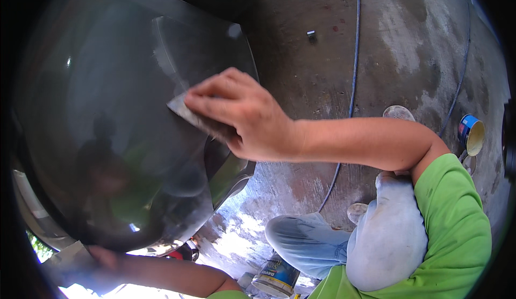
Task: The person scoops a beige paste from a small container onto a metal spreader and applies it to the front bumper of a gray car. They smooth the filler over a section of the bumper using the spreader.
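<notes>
A dark, glossy car body panel (123, 73) fills the left side, with a pale line and a duller patch on it. My right hand (252, 119) reaches across and grips a flat, grey putty scraper (196, 117) between fingers and thumb. The scraper's pointed corner is at the panel's surface; whether it presses there I cannot tell. Low at the left, my left hand (102, 258) is partly smeared and dim. It is closed on a flat greyish plate (67, 264), whose face and edges are blurred.
A blue hose (355, 57) runs along the stained concrete floor (301, 73), with another hose (463, 76) farther right. An open blue can (470, 133) lies at the right. A dark bucket (278, 275) stands beside my bent knee (295, 237).
</notes>
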Demonstrator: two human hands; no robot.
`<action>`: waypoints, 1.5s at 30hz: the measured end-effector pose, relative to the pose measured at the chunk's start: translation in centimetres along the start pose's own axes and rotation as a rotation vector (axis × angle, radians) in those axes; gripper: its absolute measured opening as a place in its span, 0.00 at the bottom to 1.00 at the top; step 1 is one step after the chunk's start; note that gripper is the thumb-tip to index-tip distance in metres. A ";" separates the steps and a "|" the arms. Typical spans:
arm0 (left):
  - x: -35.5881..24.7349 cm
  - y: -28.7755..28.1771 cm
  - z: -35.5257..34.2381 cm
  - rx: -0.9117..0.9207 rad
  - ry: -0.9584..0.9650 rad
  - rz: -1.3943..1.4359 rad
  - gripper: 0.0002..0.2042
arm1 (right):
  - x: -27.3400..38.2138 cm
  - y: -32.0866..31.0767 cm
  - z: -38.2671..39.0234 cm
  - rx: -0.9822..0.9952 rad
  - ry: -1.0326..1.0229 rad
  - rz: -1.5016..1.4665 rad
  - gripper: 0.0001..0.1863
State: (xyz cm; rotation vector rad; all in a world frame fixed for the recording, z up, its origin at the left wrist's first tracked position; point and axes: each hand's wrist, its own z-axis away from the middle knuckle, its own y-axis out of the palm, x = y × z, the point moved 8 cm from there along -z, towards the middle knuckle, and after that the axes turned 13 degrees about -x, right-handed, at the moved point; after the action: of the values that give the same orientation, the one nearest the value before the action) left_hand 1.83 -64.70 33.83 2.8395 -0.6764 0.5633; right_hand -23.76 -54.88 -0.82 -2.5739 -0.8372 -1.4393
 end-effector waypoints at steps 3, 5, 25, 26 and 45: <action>3.1 0.3 0.0 -0.026 -0.375 0.377 0.27 | 0.7 0.4 3.2 0.033 -0.021 -0.065 0.39; 4.3 0.9 0.3 -0.078 -0.507 0.568 0.30 | 1.0 0.4 4.1 0.063 -0.036 -0.073 0.38; 7.5 2.0 0.1 -0.103 -0.707 1.141 0.28 | -1.7 -0.7 -3.3 0.036 -0.046 0.032 0.24; 6.5 2.2 0.3 -0.108 -0.752 1.169 0.28 | -1.7 -0.6 -3.1 0.032 -0.039 0.031 0.24; 3.6 2.1 2.4 -0.175 -0.914 0.950 0.23 | -8.1 -2.2 -13.2 0.040 0.249 0.032 0.24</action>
State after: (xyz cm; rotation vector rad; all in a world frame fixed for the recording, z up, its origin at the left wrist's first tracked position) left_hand 4.59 -68.59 33.22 2.3216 -2.0870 -0.7592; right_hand -38.29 -60.69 -0.44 -2.3034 -0.7770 -1.6701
